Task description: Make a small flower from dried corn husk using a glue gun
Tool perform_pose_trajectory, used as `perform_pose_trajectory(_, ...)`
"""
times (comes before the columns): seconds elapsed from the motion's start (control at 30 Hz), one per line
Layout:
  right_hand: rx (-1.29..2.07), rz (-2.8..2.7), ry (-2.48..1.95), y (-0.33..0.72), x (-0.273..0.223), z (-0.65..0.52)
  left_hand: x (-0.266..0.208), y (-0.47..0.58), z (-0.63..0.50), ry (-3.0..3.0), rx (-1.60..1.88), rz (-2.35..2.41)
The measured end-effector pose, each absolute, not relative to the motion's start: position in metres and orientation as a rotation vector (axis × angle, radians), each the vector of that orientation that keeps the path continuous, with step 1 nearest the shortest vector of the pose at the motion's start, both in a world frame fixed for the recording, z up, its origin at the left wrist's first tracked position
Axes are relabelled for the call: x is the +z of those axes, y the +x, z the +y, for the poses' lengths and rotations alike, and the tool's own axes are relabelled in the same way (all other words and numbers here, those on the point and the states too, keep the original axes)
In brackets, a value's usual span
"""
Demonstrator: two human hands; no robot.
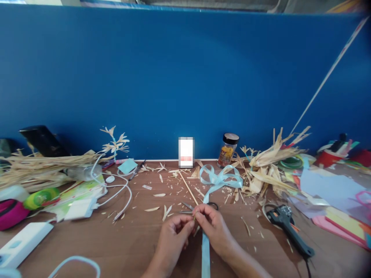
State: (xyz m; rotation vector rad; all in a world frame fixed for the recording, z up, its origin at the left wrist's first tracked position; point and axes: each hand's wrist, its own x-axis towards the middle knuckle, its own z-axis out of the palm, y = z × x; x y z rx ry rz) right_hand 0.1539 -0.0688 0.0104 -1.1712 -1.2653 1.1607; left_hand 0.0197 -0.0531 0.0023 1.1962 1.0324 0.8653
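My left hand (177, 231) and my right hand (213, 226) meet at the front middle of the table, fingertips pinched together. Between them is a small yellow-green piece (195, 218), mostly hidden by the fingers; a pale tip shows just below. A light blue ribbon (205, 251) runs under my right hand towards the table's front, its loops (222, 178) lying farther back. Scissors (188, 209) lie partly hidden behind my right hand, a black handle ring showing beyond it. A thin pale stick (188, 188) points back from near my right fingertips.
Husk scraps (166, 212) litter the brown table. A glue gun (290, 229) lies right, before dried husks (263, 173) and coloured papers (327, 185). A lidded jar (227, 150) stands by the blue partition (185, 77). Left are cables (127, 193), a power strip (24, 243) and more husks (58, 164).
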Motion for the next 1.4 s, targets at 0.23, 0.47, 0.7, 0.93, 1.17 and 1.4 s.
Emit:
perform_pose_trajectory(0.23,1.112,-1.305,-1.175,0.154,0.012,-0.069,0.003,0.019,-0.055,1.208,0.866,1.064)
perform_pose_trajectory(0.47,1.056,-1.352,-1.232,0.156,0.011,-0.07,0.006,0.018,-0.054,0.94,0.889,1.005)
perform_pose_trajectory(0.7,0.948,-1.429,-1.286,0.157,0.01,-0.068,0.003,0.017,-0.053,0.933,0.88,1.002)
perform_pose_trajectory(0.93,0.644,-1.505,-1.427,0.182,0.014,-0.057,-0.004,0.015,-0.048,0.94,0.978,1.042)
perform_pose_trajectory(1.17,0.419,-1.784,-1.632,0.208,0.028,-0.054,0.005,0.014,-0.048,0.885,1.003,1.028)
perform_pose_trajectory(1.4,0.24,-2.195,-1.785,0.198,0.025,-0.071,0.001,0.011,-0.044,0.891,1.061,1.029)
